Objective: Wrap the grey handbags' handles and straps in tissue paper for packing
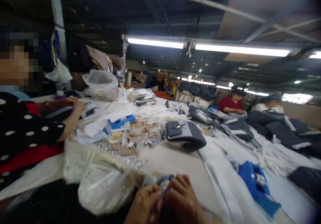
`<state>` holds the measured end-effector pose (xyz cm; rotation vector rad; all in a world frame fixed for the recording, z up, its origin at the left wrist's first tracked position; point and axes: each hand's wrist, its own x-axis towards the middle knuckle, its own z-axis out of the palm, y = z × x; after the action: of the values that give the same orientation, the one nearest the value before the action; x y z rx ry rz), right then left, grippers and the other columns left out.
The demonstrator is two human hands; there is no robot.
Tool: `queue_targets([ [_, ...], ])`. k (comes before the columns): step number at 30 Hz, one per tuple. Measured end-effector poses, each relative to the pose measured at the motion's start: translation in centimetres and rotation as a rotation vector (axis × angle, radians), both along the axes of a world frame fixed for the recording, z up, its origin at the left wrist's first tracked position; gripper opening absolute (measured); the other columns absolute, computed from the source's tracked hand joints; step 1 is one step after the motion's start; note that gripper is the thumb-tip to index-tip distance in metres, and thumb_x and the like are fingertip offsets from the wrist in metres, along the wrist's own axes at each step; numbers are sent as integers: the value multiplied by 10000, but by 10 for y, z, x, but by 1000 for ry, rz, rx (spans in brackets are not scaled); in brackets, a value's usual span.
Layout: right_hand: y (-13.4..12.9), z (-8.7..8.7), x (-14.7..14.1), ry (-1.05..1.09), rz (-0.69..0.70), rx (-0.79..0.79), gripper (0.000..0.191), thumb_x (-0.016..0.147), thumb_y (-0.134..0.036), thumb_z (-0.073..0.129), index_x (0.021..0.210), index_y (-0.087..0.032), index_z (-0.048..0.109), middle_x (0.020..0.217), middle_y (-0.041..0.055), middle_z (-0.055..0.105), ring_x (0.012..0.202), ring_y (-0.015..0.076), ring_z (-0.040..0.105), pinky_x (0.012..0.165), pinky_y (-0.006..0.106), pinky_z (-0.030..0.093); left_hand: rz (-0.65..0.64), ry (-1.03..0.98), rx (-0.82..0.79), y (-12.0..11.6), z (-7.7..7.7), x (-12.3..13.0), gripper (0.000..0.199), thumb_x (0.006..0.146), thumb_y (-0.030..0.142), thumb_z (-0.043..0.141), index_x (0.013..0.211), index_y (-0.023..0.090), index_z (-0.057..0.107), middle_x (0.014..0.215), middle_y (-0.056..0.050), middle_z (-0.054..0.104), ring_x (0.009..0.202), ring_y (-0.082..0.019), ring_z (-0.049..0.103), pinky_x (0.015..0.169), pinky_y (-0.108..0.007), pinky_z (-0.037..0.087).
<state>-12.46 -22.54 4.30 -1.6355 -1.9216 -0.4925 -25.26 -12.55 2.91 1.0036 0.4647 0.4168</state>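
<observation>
At the bottom middle, my left hand [145, 200] and my right hand [183, 195] are close together with fingers pinched. Between them is a small dark grey piece [164, 182], strap-like, with a pale shiny spot; blur hides its exact kind. Just beyond my hands, a folded dark grey bag [197, 135] with a light grey panel and a buckled flap rests on the white table [173, 165]. To the left of my left hand bulges a clear plastic bag [105, 187] with pale contents.
Corded tags [146, 130] are heaped mid-table beside a yellowish round tub [115, 137] and a blue tape dispenser [121, 122]. Another blue tape dispenser [258, 185] stands at right. A co-worker's hands [75, 106] work at left; other people sit at far right among dark goods.
</observation>
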Motion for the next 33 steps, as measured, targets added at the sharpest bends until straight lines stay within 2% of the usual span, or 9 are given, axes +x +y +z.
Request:
queue_targets([
  [5,-29,5,-7,310,-235,-117,243,927,-161,455,845,-194,681,881,73,588,852,187,485,767,333,361,17,35,99,3,-5,0,270,757,375,678,806,139,556,521,57,484,362,-17,290,374,-159,162],
  [9,-45,6,-32,1071,-339,-205,283,937,-360,483,1001,-182,693,735,37,561,664,141,493,591,262,374,59,107,308,1,-4,-2,252,817,382,616,857,135,587,523,52,474,397,-44,331,401,-174,213],
  [12,-41,5,-54,1566,-227,-299,416,903,-461,528,1155,-143,621,635,-2,525,533,95,399,493,225,294,138,179,594,-7,-5,-4,207,857,353,577,871,157,639,585,17,548,504,-91,472,508,-194,361],
  [15,-27,1,-63,1883,-26,-230,476,863,-460,601,1220,-148,554,602,-41,472,477,55,299,446,187,240,240,207,762,-15,-6,-5,143,855,292,576,897,192,670,797,-30,677,738,-158,617,712,-233,453],
  [19,-9,-4,-58,2194,175,-130,409,798,-411,696,1083,-146,573,494,-101,336,414,31,140,362,148,143,259,132,516,-19,-4,-3,377,811,303,649,1165,198,570,847,-35,698,848,-191,648,781,-252,481],
  [23,-1,-5,-48,2381,371,-188,300,799,-416,698,852,-145,578,407,-119,267,368,30,92,315,136,105,43,42,58,-16,-2,-2,554,794,408,681,1248,197,444,829,-37,681,649,-146,621,574,-207,465],
  [25,0,-3,-43,2404,442,-292,400,812,-494,665,670,-151,515,382,-110,262,336,19,101,303,140,96,-38,21,14,-14,-1,-3,518,830,422,639,1251,202,431,874,-53,687,614,-133,612,540,-199,451],
  [30,1,1,-39,2257,296,-382,570,745,-692,616,588,-170,449,353,-103,300,289,14,161,305,155,129,154,72,601,-9,-4,-8,463,862,257,585,1308,196,476,1118,-97,682,1065,-227,625,927,-304,464],
  [33,2,-1,-44,2125,100,-312,573,710,-727,620,679,-171,481,355,-110,327,290,18,181,307,151,161,203,114,854,-10,-11,-10,454,867,228,560,1317,197,514,1132,-108,681,1045,-247,641,970,-325,445],
])
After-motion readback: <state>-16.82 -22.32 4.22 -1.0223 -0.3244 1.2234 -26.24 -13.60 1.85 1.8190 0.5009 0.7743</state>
